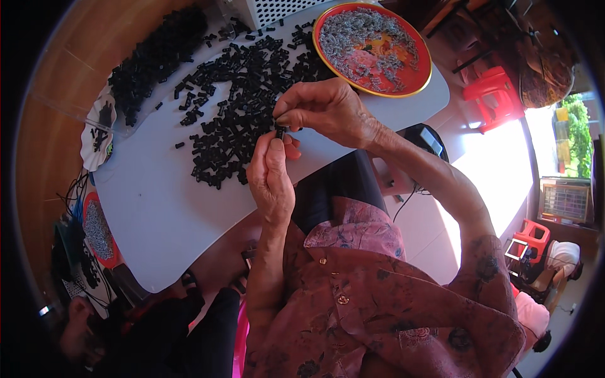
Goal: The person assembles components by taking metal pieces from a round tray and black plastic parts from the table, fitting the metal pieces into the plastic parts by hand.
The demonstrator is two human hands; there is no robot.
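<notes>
My left hand [272,179] holds a small black plastic part [280,132] upright between thumb and fingers, above the near edge of the table. From above, my right hand [331,113] pinches at the top end of this part; whether a smaller piece sits between those fingertips is hidden. Just beyond both hands, many similar black plastic parts [220,135] lie loosely spread on the white table [164,214]. A round red tray [428,63] with a yellow rim, holding small silver metal pieces [340,38], stands at the far right of the table.
A larger heap of black parts [157,50] lies at the far left, near a white scalloped dish [91,151]. A perforated white box [283,12] stands at the back. Left of the table are a red tray [112,255] and a seated person. Red stools [495,97] stand right.
</notes>
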